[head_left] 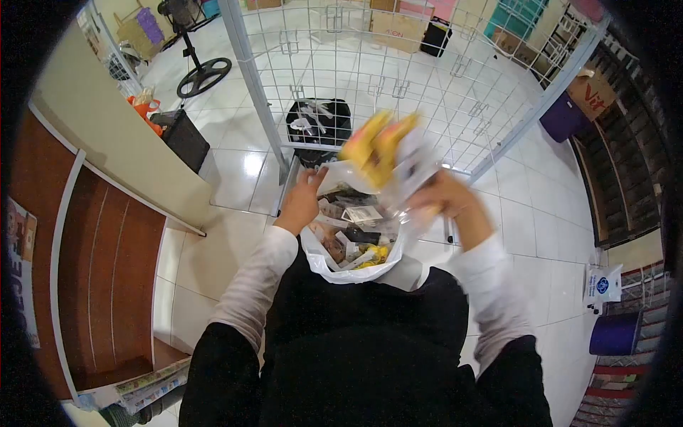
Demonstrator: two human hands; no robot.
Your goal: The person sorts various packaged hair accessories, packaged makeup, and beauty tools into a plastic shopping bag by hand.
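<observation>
A white plastic bag (327,272) stands open in front of my body, with small packets, cards and a yellow item inside. At its upper left rim is my left hand (302,203), fingers bent against the plastic; whether they pinch it is unclear. My right hand (448,196), blurred by motion, is raised over the bag's right side. It grips yellow packets (380,148) together with clear and white wrapping. The print on the packets is too smeared to read.
Beyond the bag rises a white wire grid (420,78) with a black bin bag (318,121) behind it. Brown shelves (114,270) stand left, near a dark crate (186,140) and a fan (204,71). Racks, purple bins (615,333) and a carton (592,94) line the right.
</observation>
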